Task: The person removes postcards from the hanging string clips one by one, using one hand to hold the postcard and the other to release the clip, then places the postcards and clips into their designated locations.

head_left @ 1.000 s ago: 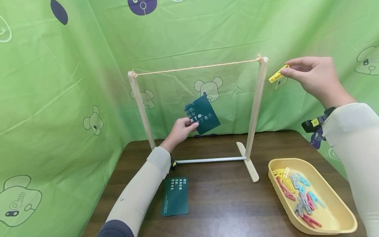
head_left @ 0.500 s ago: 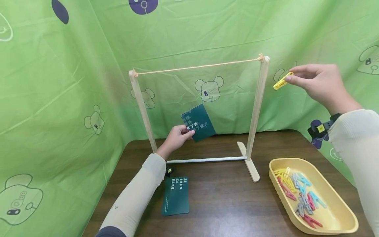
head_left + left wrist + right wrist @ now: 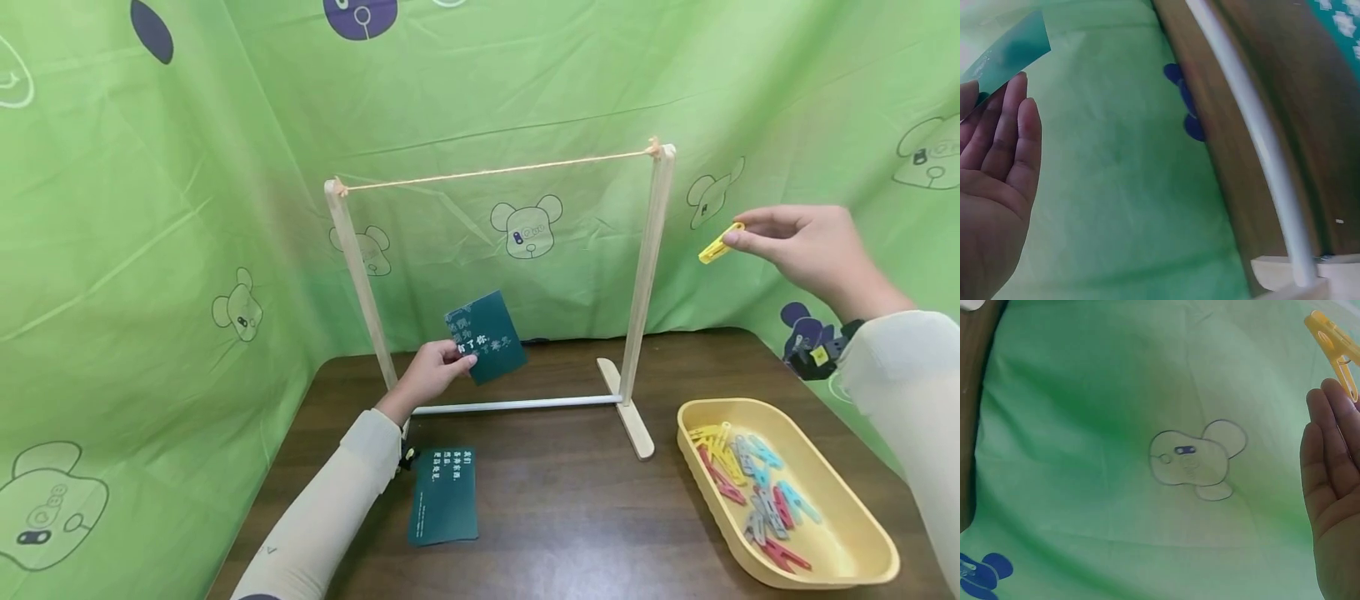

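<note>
My left hand [image 3: 435,373] pinches a dark green card [image 3: 491,333] with white writing by its left edge, tilted, between the posts of a wooden frame [image 3: 648,275]. The left wrist view shows the same card [image 3: 1019,50] between thumb and fingers. Right of the frame, my right hand [image 3: 806,250] pinches a yellow clothespin [image 3: 720,243] in the air. In the right wrist view this clothespin [image 3: 1334,347] sits at the fingertips, partly cut off by the view's edge. An orange string [image 3: 495,171] runs between the tops of the posts, with nothing hanging on it.
A stack of green cards [image 3: 444,500] lies on the brown table [image 3: 570,517]. At the right stands a yellow tray [image 3: 847,533] with several clothespins in yellow, red, blue and grey. A white rod [image 3: 525,405] joins the posts low down. Green cloth [image 3: 187,208] surrounds the table.
The left hand has come down and a little left with the card. The right hand, still pinching the yellow clothespin, has sunk lower and slightly to the right.
</note>
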Action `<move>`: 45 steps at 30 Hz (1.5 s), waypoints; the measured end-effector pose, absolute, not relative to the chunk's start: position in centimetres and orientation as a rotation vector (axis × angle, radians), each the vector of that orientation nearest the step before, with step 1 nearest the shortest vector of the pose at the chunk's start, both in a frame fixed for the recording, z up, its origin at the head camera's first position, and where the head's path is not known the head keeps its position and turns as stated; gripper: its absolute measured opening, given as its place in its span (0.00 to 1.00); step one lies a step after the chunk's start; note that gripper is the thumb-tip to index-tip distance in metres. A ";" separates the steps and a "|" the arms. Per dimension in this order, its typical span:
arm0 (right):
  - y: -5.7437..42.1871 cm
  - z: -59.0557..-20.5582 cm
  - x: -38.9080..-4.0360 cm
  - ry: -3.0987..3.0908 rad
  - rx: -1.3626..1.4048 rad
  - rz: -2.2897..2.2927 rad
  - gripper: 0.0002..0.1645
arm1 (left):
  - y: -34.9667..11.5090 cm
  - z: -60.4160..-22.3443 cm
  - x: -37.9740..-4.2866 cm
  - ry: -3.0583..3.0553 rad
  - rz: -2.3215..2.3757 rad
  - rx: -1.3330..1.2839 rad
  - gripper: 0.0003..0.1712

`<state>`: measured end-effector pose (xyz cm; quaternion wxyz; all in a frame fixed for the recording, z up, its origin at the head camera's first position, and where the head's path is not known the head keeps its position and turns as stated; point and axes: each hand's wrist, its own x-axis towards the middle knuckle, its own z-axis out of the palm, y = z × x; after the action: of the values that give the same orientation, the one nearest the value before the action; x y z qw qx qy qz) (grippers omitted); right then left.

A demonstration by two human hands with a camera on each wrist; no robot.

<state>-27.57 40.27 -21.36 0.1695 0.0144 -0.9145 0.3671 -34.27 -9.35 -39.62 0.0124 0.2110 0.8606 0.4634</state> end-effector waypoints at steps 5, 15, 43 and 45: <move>41.0 -22.5 -27.2 -2.625 0.028 1.014 0.29 | -10.6 -40.8 -33.8 2.674 1.438 0.605 0.14; 42.1 -24.5 -26.6 -2.686 -0.004 0.967 0.35 | -11.8 -41.1 -33.1 2.675 1.435 0.558 0.13; 46.1 -30.8 -24.7 -2.717 -0.120 0.965 0.33 | -16.8 -43.1 -31.3 2.629 1.426 0.464 0.12; 46.3 -31.2 -24.6 -2.724 -0.126 0.954 0.33 | -16.9 -43.1 -31.1 2.630 1.434 0.463 0.12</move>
<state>-24.60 46.30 -31.16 0.1258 -0.0432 -0.9354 0.3275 -31.15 -16.92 -43.10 0.0552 0.1525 0.8664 0.4724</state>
